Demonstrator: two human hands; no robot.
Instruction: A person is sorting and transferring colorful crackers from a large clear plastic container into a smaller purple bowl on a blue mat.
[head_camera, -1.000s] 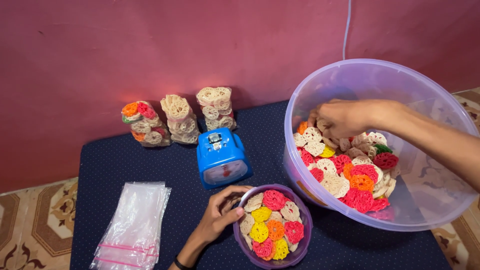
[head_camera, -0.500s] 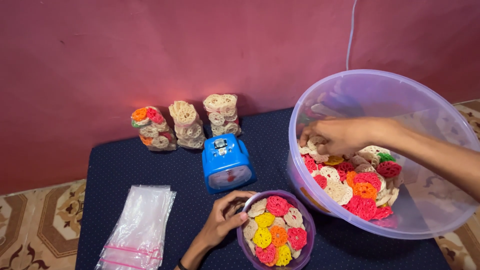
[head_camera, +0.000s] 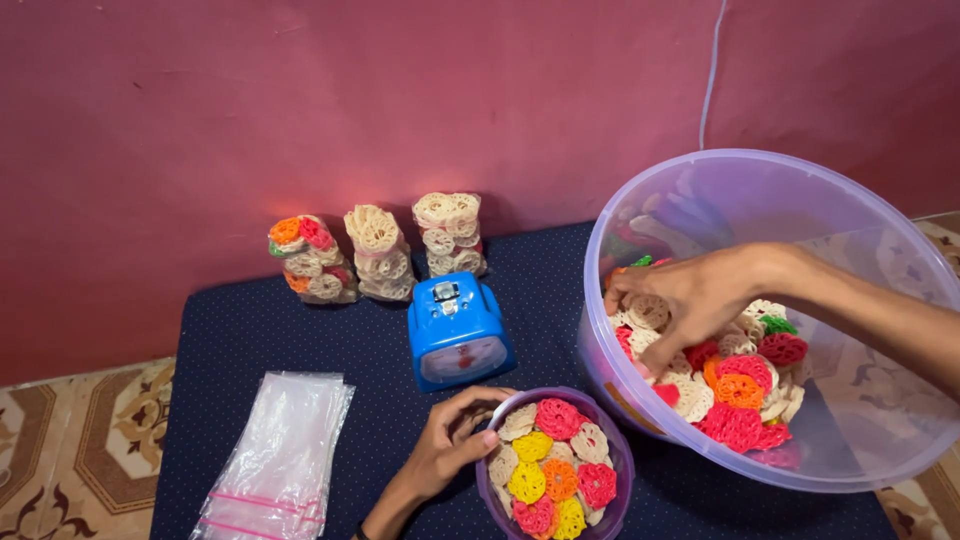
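Observation:
My right hand (head_camera: 690, 295) reaches into a large clear plastic tub (head_camera: 700, 195) and closes its fingers on a pale round lattice cracker among many cream, red, orange and green ones (head_camera: 745, 395). My left hand (head_camera: 455, 440) grips the left rim of a small purple bowl (head_camera: 615, 455) filled with red, yellow, orange and cream crackers (head_camera: 555, 475). The bowl sits on a dark blue dotted cloth (head_camera: 300, 335) in front of the tub.
A blue square clock (head_camera: 458, 332) stands behind the bowl. Three packed stacks of crackers (head_camera: 375, 250) line up against the pink wall (head_camera: 300, 100). A pile of clear plastic bags (head_camera: 280, 460) lies at the front left. Patterned floor tiles (head_camera: 70, 450) show beyond the cloth.
My right hand has shifted slightly lower in the tub and curled over the crackers. The left hand stays on the bowl's rim. The view has tilted down a little.

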